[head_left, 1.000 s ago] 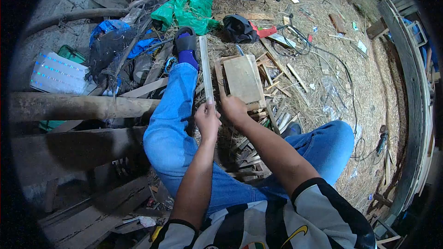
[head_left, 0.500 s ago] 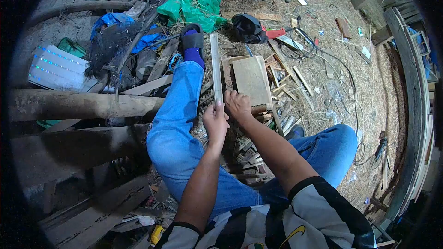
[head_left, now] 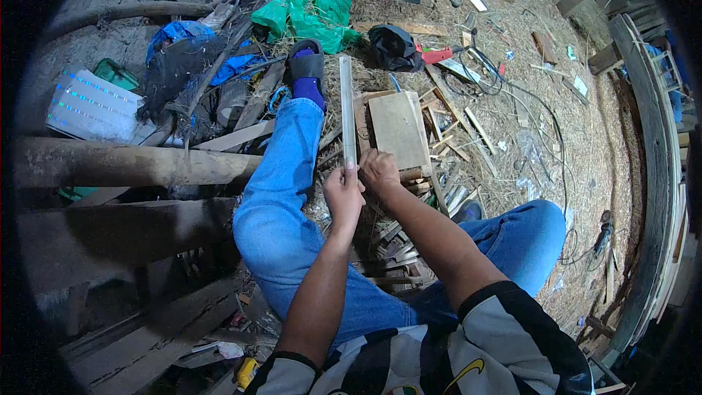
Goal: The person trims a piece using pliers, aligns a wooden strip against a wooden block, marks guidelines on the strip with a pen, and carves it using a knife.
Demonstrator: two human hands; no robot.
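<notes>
My left hand point(head_left: 344, 196) is closed around the near end of a long, flat metal ruler point(head_left: 347, 110), thumb on top. The ruler points away from me, with a hole visible near its far end. Close beside it on the right, my right hand point(head_left: 380, 170) has its fingers curled in; whatever they may hold is hidden. Just beyond my right hand lies a flat wooden board point(head_left: 399, 129), resting on other wood pieces. My sandalled foot point(head_left: 306, 66) is left of the ruler's far end.
Wood offcuts point(head_left: 398, 249) are heaped between my legs. A green plastic bag point(head_left: 311, 16), a black bag point(head_left: 395, 47) and a red-handled tool point(head_left: 436, 55) with a cable lie ahead. Thick poles point(head_left: 139, 163) run along the left; a long timber beam point(head_left: 654, 168) borders the right.
The ruler's far end has swung slightly to the right. Both hands stay almost where they were, and the camera view has shifted a little.
</notes>
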